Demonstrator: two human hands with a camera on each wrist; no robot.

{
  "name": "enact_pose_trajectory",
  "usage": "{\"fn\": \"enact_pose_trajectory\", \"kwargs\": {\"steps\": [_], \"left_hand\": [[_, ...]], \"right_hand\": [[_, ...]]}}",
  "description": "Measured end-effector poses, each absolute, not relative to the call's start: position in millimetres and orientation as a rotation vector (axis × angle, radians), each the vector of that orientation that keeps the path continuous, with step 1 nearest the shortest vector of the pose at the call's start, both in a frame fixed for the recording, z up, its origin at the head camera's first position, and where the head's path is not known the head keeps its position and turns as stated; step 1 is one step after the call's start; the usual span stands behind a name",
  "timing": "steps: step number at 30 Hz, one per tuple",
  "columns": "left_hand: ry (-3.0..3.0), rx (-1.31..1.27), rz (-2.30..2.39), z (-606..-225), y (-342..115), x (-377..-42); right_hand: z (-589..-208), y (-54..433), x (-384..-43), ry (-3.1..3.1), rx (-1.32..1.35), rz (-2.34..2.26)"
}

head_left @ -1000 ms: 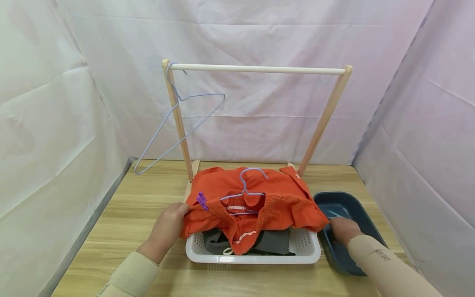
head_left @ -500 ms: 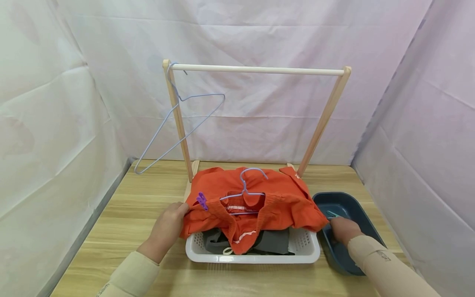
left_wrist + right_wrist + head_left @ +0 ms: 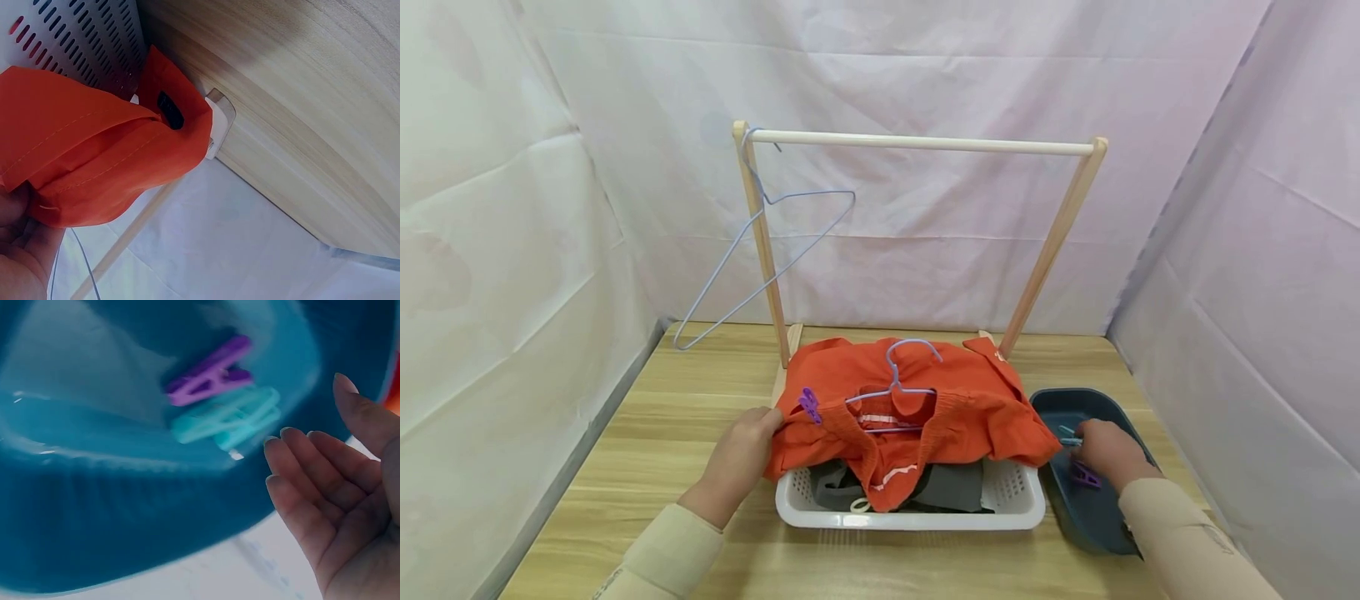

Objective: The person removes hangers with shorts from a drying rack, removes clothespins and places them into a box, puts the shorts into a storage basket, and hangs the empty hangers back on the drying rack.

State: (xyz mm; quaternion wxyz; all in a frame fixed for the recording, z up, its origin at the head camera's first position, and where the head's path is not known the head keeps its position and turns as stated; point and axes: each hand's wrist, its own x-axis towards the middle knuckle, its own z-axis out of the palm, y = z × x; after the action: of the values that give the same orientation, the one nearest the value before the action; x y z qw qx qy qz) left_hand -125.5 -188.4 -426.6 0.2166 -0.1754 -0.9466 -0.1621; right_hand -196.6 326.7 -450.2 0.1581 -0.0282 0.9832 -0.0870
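One hand has changed places: the right hand [image 3: 1108, 450], at the edge of the orange garment [image 3: 981, 425] half a second ago, is now off the cloth and over the dark blue bin [image 3: 1092, 525]. Its thumb and fingers stand apart, holding nothing, near a purple clothespin [image 3: 212, 370] and a turquoise clothespin [image 3: 200, 422]. The left hand [image 3: 741, 458] still pinches the garment's other side; the garment lies over the white basket [image 3: 910, 522], a lavender hanger [image 3: 891, 371] in its opening. Attention seems to have passed from cloth to clips.
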Motion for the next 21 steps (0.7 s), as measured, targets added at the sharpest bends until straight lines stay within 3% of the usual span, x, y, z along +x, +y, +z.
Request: {"fn": "enact_pose_trajectory", "kwargs": {"steps": [21], "left_hand": [[-2.585, -0.485, -0.452, -429.9, -189.0, -125.8]], "right_hand": [[-405.2, 297.0, -167.4, 3.029, -0.009, -0.561]]}}
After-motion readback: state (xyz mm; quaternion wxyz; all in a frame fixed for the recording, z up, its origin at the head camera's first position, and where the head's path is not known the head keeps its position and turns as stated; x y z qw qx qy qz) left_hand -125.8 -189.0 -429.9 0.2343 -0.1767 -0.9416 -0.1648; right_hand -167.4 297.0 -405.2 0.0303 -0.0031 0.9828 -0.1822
